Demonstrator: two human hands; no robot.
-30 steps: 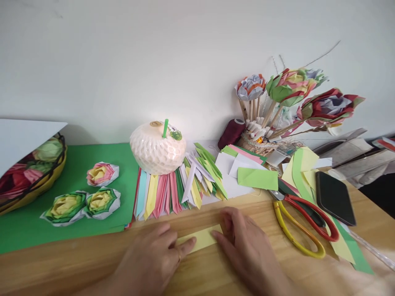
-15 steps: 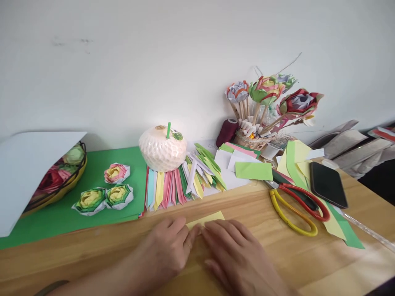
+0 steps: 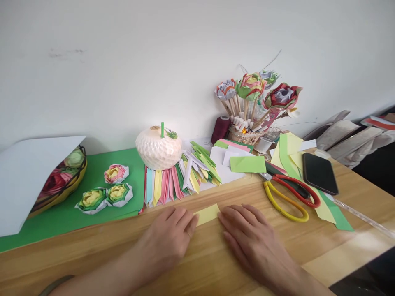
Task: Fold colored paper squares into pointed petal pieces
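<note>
A pale yellow paper strip (image 3: 207, 214) lies flat on the wooden table between my two hands. My left hand (image 3: 173, 234) has its fingers curled together over the strip's left end, covering it, with the thumb along the near edge. At the right end, my right hand (image 3: 249, 236) rests with its fingers stretched out and lying flat, the tips touching the paper. Just beyond the strip are folded coloured paper pieces (image 3: 166, 187) in a row and a looser heap of folded green, white and yellow pieces (image 3: 200, 166).
Scissors (image 3: 286, 193) and a phone (image 3: 320, 173) lie to the right with paper offcuts (image 3: 290, 154). A white textured container (image 3: 159, 148) stands at the back. Paper flowers (image 3: 119, 194) sit on green sheets (image 3: 101, 160) at left; more flowers (image 3: 251, 86) stand behind a green slip (image 3: 247, 164).
My right hand has slid right along the strip, away from my left hand, uncovering more of the yellow paper. The view has shifted slightly right.
</note>
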